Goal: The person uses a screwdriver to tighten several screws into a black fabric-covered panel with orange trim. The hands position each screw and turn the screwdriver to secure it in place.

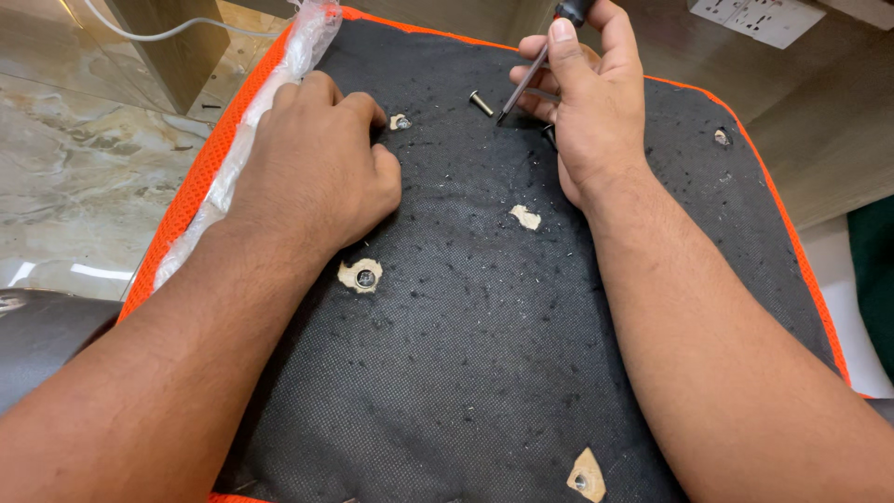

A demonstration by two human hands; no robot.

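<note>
A chair seat lies upside down, its black fabric underside (466, 354) edged in orange mesh (200, 177). My left hand (321, 168) rests curled on the fabric at the upper left, fingers closed, near a screw hole (400, 122). My right hand (587, 93) grips a screwdriver (526, 82) with a dark handle, its tip pointing down at the fabric. A loose metal bolt (481, 103) lies just left of the tip. Other torn holes showing pale wood sit at the centre left (360, 276), the middle (526, 217) and the bottom (587, 477).
A clear plastic wrap (279, 84) runs along the seat's left edge. A marble floor (74, 158) lies to the left, with a white cable (158, 35) and a wooden leg (177, 47). A white wall socket (759, 17) is at the top right.
</note>
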